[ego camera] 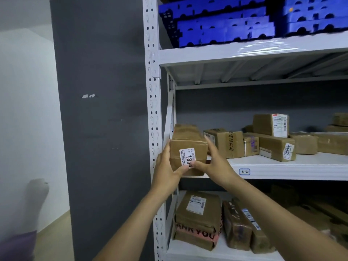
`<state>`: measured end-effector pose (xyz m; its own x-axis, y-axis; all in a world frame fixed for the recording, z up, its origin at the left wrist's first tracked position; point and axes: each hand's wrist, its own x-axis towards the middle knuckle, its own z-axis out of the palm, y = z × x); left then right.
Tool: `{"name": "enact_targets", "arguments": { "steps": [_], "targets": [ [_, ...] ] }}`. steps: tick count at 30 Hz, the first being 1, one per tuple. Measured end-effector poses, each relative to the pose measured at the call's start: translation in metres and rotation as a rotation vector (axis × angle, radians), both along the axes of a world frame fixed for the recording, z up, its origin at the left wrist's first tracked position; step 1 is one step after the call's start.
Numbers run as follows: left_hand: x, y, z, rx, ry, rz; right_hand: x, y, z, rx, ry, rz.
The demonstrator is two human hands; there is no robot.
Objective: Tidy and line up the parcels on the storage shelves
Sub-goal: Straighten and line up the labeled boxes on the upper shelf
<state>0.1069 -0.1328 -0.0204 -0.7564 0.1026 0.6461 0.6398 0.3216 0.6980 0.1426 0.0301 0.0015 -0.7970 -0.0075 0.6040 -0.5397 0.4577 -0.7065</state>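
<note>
Far left of the rack post (153,129): white wall (26,110), then dark grey wall panel (101,119). Just right of the post, at the left end of the middle shelf (310,162): brown taped parcel (188,142), short face forward, white label (187,158) reading "18" on it. Held from both sides. Left hand (165,166) wrapped on the post-side face, thumb across the lower front by the label. Right hand (211,162) on the far face, fingers up along the side, thumb tip at the label's edge. Both hands grasping the parcel, neither slack. Can't tell whether resting on the shelf or lifted clear. Further right of the post, same shelf: loose cluster of brown boxes (273,146), some stacked, mixed angles, apart from the held one. Tag (244,171) marked "6-2" on the shelf's front lip. Above, right of the post: blue crates (222,23) on the top shelf (244,53). Below: lower boxes (239,228), nearest the post one with pink tape (195,233) printed "THANK YOU".
</note>
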Motion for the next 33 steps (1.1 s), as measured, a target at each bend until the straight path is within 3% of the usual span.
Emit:
{"name": "enact_targets", "arguments": {
  "steps": [10,18,21,25,33],
  "targets": [
    [-0.056,-0.003,-0.003,-0.028,0.002,0.050,-0.057,0.012,0.010,0.270,0.131,-0.186],
    [-0.076,-0.013,0.018,-0.561,0.408,0.662,-0.115,0.020,0.029,0.405,0.136,-0.067],
    [-0.085,-0.013,0.027,-0.727,0.372,0.707,-0.133,0.019,0.034,0.478,0.154,-0.033],
    [-0.091,-0.008,0.032,-0.810,0.303,0.737,-0.151,0.019,0.033,0.525,0.145,-0.004],
    [-0.102,0.015,0.033,-0.923,0.406,0.772,-0.167,0.041,0.036,0.658,0.119,0.076]
  ]
}}
